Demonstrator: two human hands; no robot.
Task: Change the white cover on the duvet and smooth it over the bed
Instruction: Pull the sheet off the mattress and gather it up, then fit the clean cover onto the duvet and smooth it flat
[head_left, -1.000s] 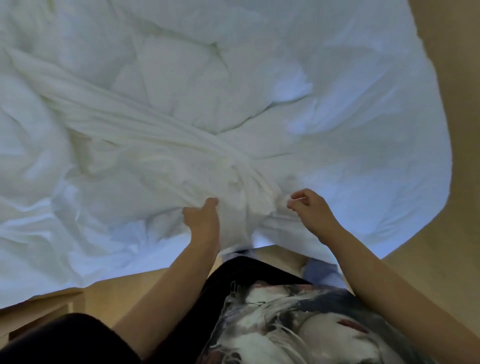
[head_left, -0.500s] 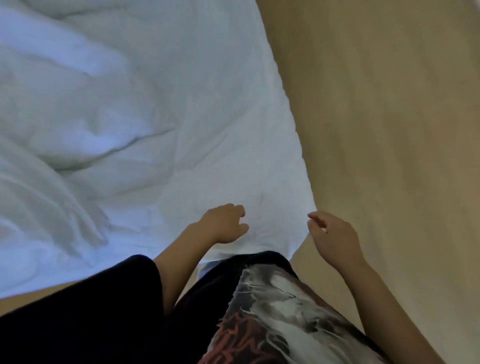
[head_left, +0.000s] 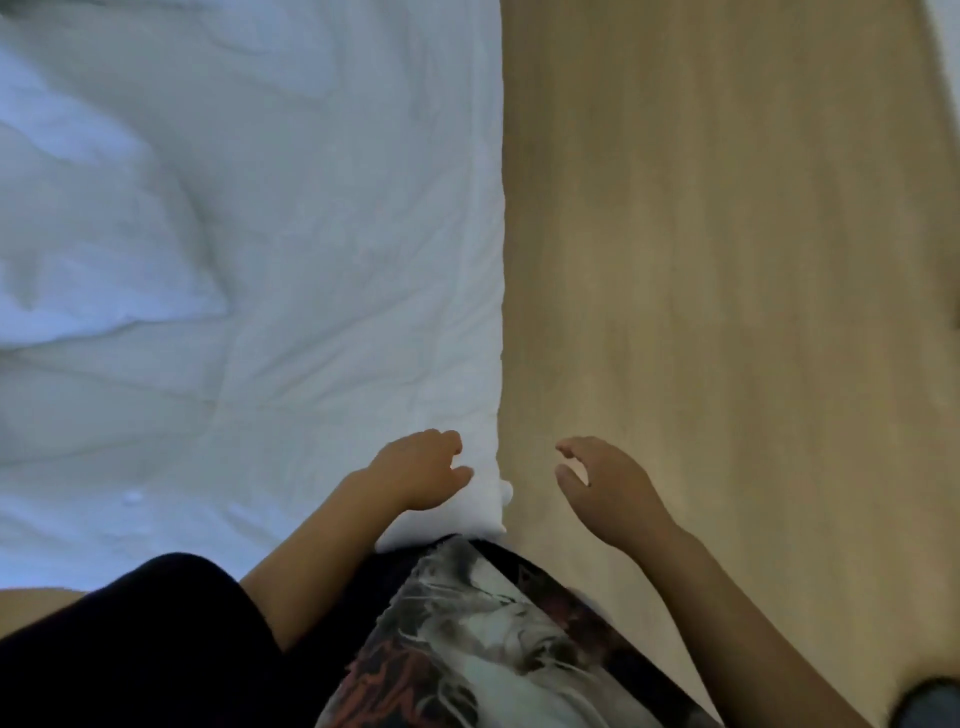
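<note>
White duvet (head_left: 311, 260) lies spread out before you, your left hand (head_left: 415, 470) rests bent-fingered on its near corner (pinching or not, I cannot tell), your right hand (head_left: 608, 488) hangs loosely curled and empty beside it, so smoothing seems in hand: grip that corner, pull flat.

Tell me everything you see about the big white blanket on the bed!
The duvet is white, soft, puffy cloth with faint creases and one deeper fold at the left. It lies spread flat. Its right edge runs straight beside the wooden floor, down to a corner near the person. The left hand rests on it by that corner, fingers curled; whether it pinches the cloth is unclear. The right hand does not touch it.
</note>
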